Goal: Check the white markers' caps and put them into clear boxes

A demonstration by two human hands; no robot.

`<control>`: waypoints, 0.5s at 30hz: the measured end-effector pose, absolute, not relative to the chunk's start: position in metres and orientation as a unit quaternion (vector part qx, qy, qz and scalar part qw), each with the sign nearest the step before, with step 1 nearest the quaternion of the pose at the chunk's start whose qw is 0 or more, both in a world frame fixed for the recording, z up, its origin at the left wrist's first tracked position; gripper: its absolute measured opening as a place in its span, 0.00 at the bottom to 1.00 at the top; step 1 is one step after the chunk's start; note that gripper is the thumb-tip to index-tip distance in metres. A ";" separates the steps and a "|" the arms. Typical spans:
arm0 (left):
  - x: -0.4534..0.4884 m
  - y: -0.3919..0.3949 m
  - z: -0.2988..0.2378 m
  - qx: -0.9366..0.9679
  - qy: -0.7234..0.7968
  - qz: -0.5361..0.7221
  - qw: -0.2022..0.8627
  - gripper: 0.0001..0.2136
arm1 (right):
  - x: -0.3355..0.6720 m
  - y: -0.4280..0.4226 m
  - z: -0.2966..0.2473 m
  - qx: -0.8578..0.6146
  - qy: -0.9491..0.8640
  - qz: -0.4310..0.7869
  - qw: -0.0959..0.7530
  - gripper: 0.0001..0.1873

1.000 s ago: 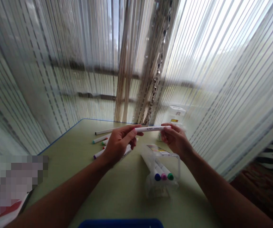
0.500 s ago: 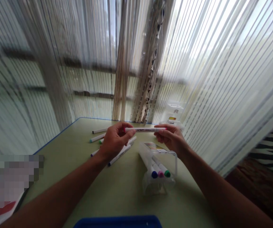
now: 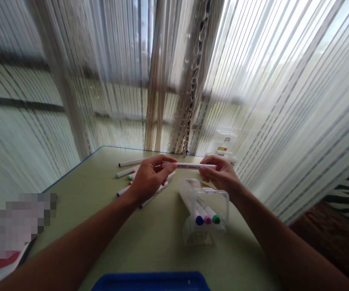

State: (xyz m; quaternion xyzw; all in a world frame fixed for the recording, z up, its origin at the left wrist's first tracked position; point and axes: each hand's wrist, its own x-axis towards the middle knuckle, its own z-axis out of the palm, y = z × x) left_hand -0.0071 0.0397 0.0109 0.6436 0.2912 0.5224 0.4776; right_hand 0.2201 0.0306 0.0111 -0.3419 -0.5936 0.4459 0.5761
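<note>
I hold a white marker (image 3: pixel 189 166) level above the green table (image 3: pixel 150 242), one end in each hand. My left hand (image 3: pixel 148 180) pinches its left end, where a pink tip shows. My right hand (image 3: pixel 221 176) pinches the right end. Just below lies a clear plastic case (image 3: pixel 204 210) on its side, with three markers inside showing blue, pink and green caps. Several loose markers (image 3: pixel 128 173) lie on the table behind and under my left hand.
Striped curtains hang close around the table's far and right edges. A white box (image 3: pixel 225 143) stands at the far right behind the curtain. A blue object (image 3: pixel 150 281) sits at the near edge. A blurred patch covers the lower left.
The marker now shows a pink tip at its left end and looks shorter than a second ago. Both hands stay on it. The view has shifted slightly.
</note>
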 end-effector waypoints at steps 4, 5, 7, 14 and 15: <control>-0.006 0.041 0.010 0.627 0.276 0.536 0.492 0.10 | 0.217 0.029 0.013 -0.333 -0.578 0.461 0.586 0.12; -0.006 0.041 0.010 0.624 0.274 0.538 0.496 0.10 | 0.217 0.029 0.014 -0.332 -0.572 0.466 0.588 0.12; -0.005 0.042 0.009 0.619 0.271 0.541 0.501 0.10 | 0.217 0.029 0.014 -0.332 -0.562 0.474 0.591 0.12; -0.006 0.044 0.008 0.614 0.284 0.545 0.494 0.11 | 0.219 0.029 0.015 -0.339 -0.557 0.481 0.587 0.12; -0.006 0.045 0.008 0.614 0.286 0.547 0.492 0.11 | 0.218 0.029 0.015 -0.342 -0.556 0.479 0.587 0.13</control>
